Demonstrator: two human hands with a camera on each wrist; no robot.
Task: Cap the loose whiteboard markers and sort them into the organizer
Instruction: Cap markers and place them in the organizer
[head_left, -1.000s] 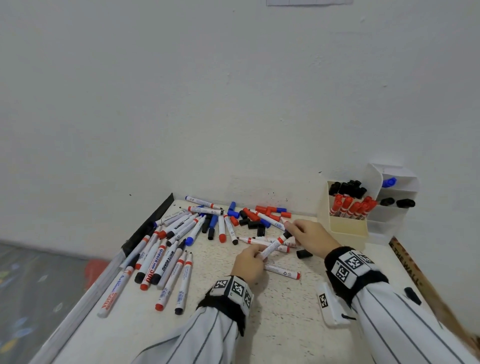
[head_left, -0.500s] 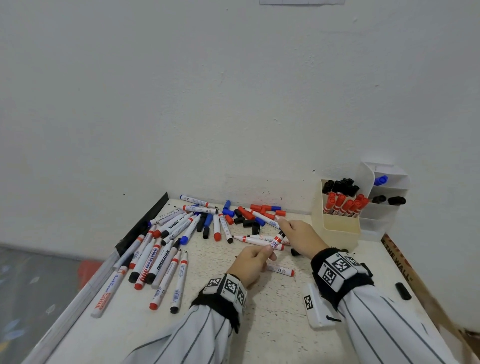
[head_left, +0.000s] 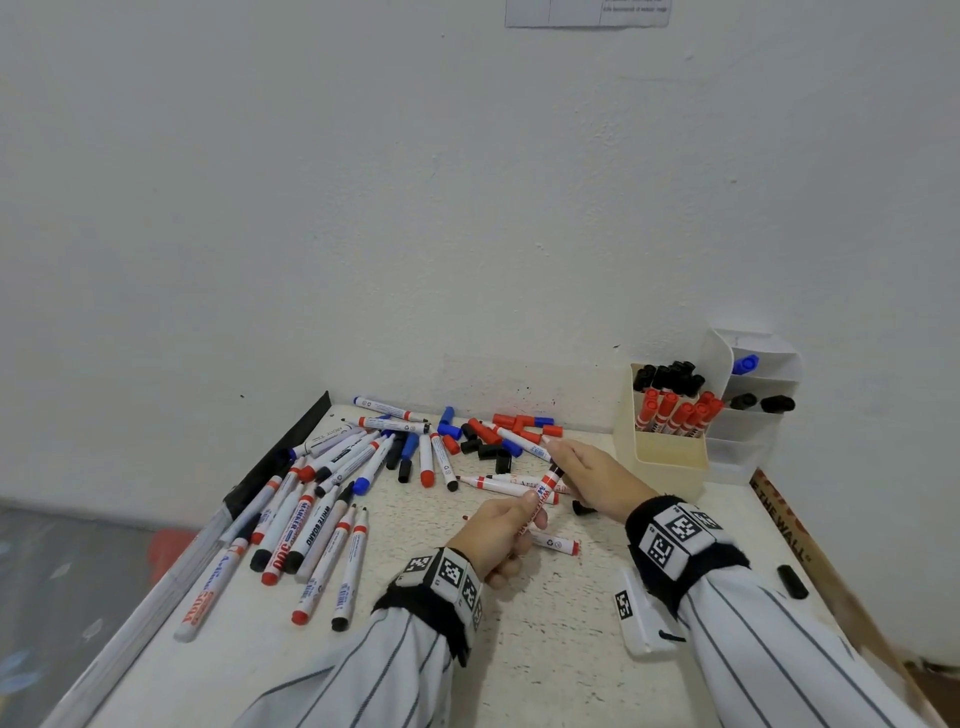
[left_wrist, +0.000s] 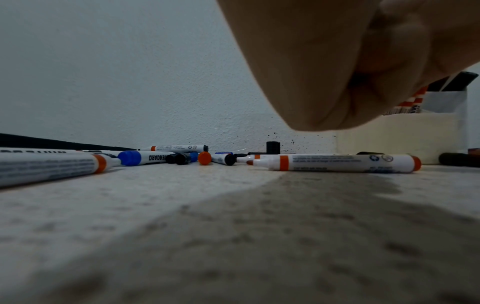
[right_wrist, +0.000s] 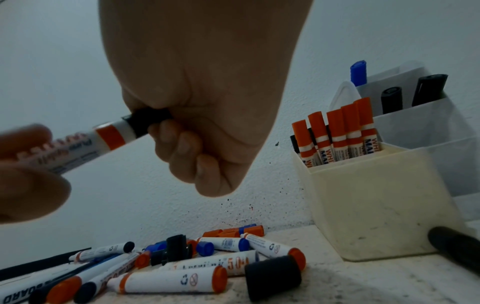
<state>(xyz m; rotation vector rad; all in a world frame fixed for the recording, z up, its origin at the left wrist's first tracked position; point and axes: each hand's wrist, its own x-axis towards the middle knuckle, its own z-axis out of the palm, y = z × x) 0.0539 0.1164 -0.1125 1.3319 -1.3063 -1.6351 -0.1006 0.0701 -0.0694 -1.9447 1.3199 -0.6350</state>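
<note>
My left hand (head_left: 522, 517) grips a white whiteboard marker (head_left: 540, 493) with a red band, held tilted above the table. My right hand (head_left: 566, 462) pinches a black cap (right_wrist: 150, 120) that sits on the marker's (right_wrist: 85, 144) far end. In the left wrist view my left hand (left_wrist: 337, 61) shows only as a curled fist. The cream organizer box (head_left: 660, 452) at the back right holds capped red and black markers. Behind it, the white tiered organizer (head_left: 753, 415) holds one blue and two black ones.
Several loose markers (head_left: 311, 519) lie fanned on the left of the table, and loose caps (head_left: 488, 436) are scattered by the wall. A red-ended marker (left_wrist: 337, 163) lies under my hands. A white tagged device (head_left: 641, 618), a black cap (head_left: 792, 581) and a cardboard edge (head_left: 789, 530) are to the right.
The marker has been lifted a little off the table and tilted more steeply. Both hands have kept their hold, and the right stays on the black cap.
</note>
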